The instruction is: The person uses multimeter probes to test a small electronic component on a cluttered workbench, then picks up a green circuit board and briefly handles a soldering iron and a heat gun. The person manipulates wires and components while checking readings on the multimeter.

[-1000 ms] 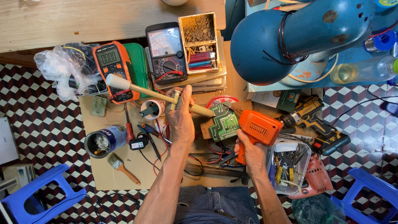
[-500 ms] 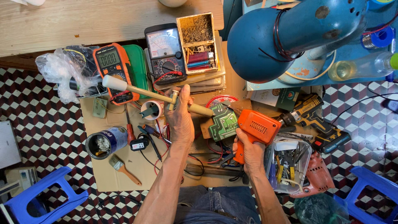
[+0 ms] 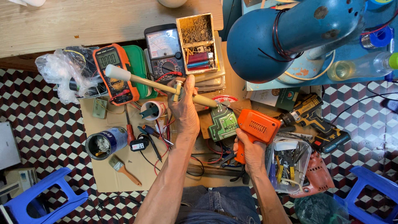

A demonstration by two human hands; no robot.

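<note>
My left hand (image 3: pixel 184 108) grips a long cream-coloured pump tube (image 3: pixel 159 86) near its middle, holding it slanted above the cardboard. Its tip points down toward a green circuit board (image 3: pixel 224 124). My right hand (image 3: pixel 250 152) holds the handle of an orange pistol-shaped soldering gun (image 3: pixel 258 127), whose front end meets the board's right edge. Both forearms reach up from the bottom of the view.
An orange multimeter (image 3: pixel 111 71), an analogue meter (image 3: pixel 165 50), a parts box (image 3: pixel 198 41), a tin can (image 3: pixel 103 143), a paintbrush (image 3: pixel 124 169), a cordless drill (image 3: pixel 311 116), a tool tub (image 3: pixel 288 164), a blue lamp (image 3: pixel 282 37) and blue stools (image 3: pixel 37 199) crowd the cardboard mat (image 3: pixel 124 182).
Both hands keep their grips. The tube and soldering gun stay over the circuit board with only a slight shift of the view.
</note>
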